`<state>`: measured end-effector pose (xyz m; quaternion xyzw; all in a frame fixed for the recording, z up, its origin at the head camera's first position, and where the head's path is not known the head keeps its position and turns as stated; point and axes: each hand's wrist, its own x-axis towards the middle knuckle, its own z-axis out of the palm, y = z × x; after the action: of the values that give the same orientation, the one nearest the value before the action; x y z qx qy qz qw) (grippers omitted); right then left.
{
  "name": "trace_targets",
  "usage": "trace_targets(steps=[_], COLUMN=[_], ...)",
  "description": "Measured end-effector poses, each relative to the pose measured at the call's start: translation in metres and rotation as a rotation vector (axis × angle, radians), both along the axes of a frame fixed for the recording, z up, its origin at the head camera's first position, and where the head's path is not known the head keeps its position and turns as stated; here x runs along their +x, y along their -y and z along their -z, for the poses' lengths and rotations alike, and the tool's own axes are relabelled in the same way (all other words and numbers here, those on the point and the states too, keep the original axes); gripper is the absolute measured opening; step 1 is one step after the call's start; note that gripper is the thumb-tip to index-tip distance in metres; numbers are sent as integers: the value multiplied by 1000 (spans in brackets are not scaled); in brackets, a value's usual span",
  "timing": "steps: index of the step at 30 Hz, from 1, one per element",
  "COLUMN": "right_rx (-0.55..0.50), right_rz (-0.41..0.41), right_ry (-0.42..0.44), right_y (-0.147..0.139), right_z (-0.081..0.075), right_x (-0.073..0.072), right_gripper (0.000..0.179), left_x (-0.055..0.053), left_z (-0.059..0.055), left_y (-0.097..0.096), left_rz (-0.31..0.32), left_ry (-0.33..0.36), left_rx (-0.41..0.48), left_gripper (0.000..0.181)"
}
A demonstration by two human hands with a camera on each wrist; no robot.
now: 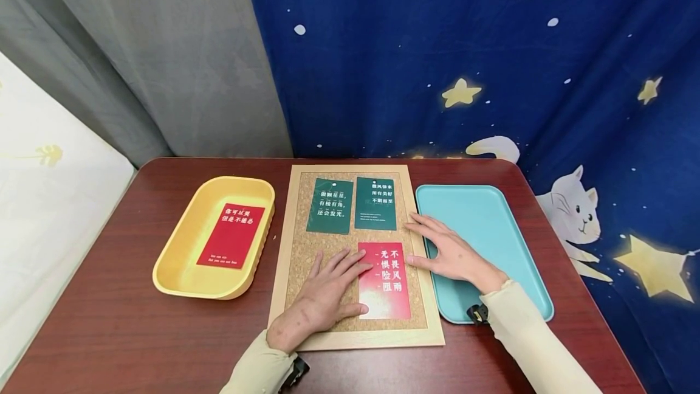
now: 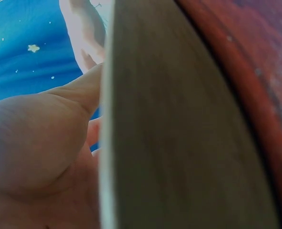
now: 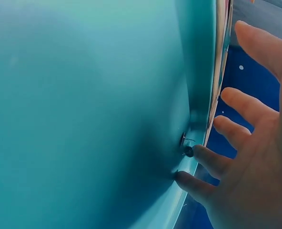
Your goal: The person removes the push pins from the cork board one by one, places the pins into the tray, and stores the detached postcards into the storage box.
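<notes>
A red card (image 1: 388, 304) with white characters lies on the lower right of the wood-framed cork board (image 1: 301, 254). Fingertips and thumb of my left hand (image 1: 324, 292) rest over the card's left edge, fingers spread. My right hand (image 1: 456, 252), fingers extended, is over the left rim of the blue tray (image 1: 494, 217), thumb and fingertips reaching toward the board. In the right wrist view, dark round thumbtacks (image 3: 188, 151) sit in the tray's corner, close to my fingertips. Two green cards, one left (image 1: 330, 221) and one right (image 1: 375, 219), occupy the board's upper half.
Left of the board stands a yellow tray (image 1: 210, 292) holding another red card (image 1: 232, 239). Everything stands on a dark red wooden table (image 1: 109, 327). A blue star-patterned curtain (image 1: 383, 78) hangs behind it.
</notes>
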<state>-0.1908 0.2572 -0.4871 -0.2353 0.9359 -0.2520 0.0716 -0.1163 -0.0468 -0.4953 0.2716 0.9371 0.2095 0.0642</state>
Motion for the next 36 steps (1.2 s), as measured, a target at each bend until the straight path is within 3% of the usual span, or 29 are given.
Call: trace_targets(steps=[36], right_rx=[37], right_rz=[10], right_ry=[5], right_y=[-2], right_z=[4], right_x=[-1], right_gripper=[70], left_x=[-3], left_z=[-6], left_y=[-2], left_rz=[-11], left_ry=[28], left_rx=[18], left_gripper=[71])
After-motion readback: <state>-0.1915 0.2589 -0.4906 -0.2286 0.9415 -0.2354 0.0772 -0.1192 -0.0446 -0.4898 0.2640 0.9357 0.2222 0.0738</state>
